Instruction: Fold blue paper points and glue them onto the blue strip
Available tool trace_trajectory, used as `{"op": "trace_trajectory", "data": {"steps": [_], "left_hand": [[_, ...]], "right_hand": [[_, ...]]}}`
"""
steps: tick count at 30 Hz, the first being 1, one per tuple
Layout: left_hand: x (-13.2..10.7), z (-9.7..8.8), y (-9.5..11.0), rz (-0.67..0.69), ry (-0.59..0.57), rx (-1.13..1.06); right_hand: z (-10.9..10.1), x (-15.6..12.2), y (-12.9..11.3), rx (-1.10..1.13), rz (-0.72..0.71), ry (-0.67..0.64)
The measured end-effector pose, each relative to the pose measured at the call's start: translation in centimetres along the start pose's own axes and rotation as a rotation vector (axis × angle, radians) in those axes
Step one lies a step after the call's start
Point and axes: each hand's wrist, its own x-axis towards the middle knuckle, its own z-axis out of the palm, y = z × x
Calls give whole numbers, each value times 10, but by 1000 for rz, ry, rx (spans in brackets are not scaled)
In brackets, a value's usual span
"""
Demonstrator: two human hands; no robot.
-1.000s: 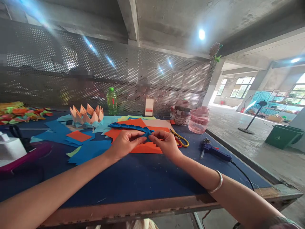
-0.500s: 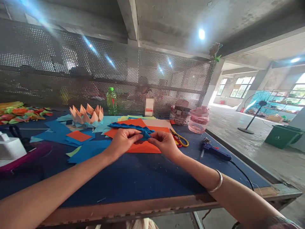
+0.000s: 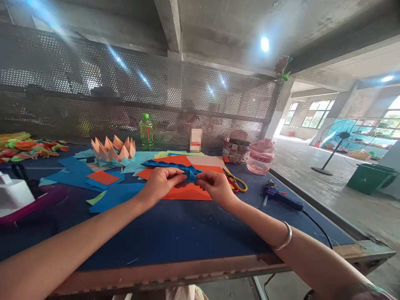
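Between my two hands is a small piece of folded blue paper (image 3: pixel 191 176), pinched at both sides. My left hand (image 3: pixel 165 181) grips its left side with thumb and fingers. On its right side, my right hand (image 3: pixel 215 186) closes thumb and fingertips; a silver bangle (image 3: pixel 286 236) is on that forearm. Just behind lies a strip of blue folded paper points (image 3: pixel 162 165), partly covered by my fingers; whether it joins the held piece I cannot tell. Orange paper sheets (image 3: pixel 190 193) lie beneath my hands.
A peach folded-paper crown (image 3: pixel 114 152) stands back left among blue sheets (image 3: pixel 118 196). Yellow-handled scissors (image 3: pixel 239 184) and a blue glue gun (image 3: pixel 283 198) with a cord lie to the right. Behind are a green bottle (image 3: pixel 146 132), a woven basket (image 3: pixel 236 151) and a pink jar (image 3: pixel 261 158).
The folded blue paper has turned slightly between my fingers. My right fingertips have shifted a little on its right side; my left hand stays nearly the same.
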Motion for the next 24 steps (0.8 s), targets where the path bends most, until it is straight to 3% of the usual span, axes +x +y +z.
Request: {"op": "trace_trajectory", "data": {"steps": [5,13,21,24], "left_hand": [[2,-3,-5,-2,-20,10],[-3,1,-2,30,-103,43],[-4,5,-11,15,-211,110],[-4,4,-13,59,-191,225]], "right_hand": [[0,1,3,-3,13,15],[5,-3,1,-10,-11,-94],[4,-6,1,-199,-46,-105],[3,-5,2,-229,-27,-100]]}}
